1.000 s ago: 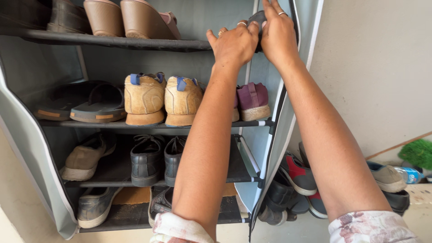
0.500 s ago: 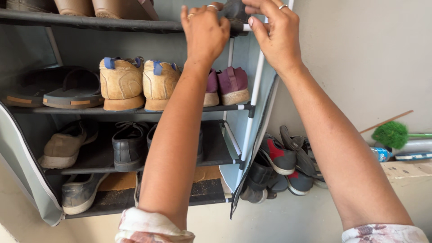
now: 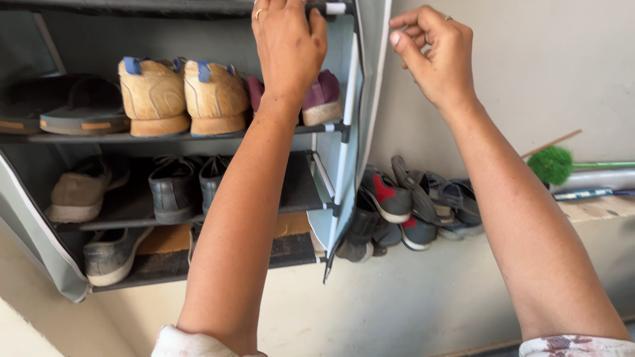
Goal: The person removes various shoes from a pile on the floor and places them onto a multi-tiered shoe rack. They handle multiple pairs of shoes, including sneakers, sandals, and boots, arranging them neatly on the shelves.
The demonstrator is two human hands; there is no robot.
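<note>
The left hand [image 3: 288,43] grips the upper grey fabric shoe rack shelf's [image 3: 165,6] front edge, masking maroon slip-on shoes [image 3: 321,99] below. The right hand [image 3: 433,56], loosely curled and empty, hovers apart beside the rack's grey fabric side flap [image 3: 374,59]. Tan suede shoes [image 3: 182,96] sit left.

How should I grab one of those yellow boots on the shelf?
Take the tan boot by its heel, coming straight from the front. The heel faces outward and has a blue pull loop on top for your fingers. Its twin presses against its left side, so a side grip looks cramped.
</note>
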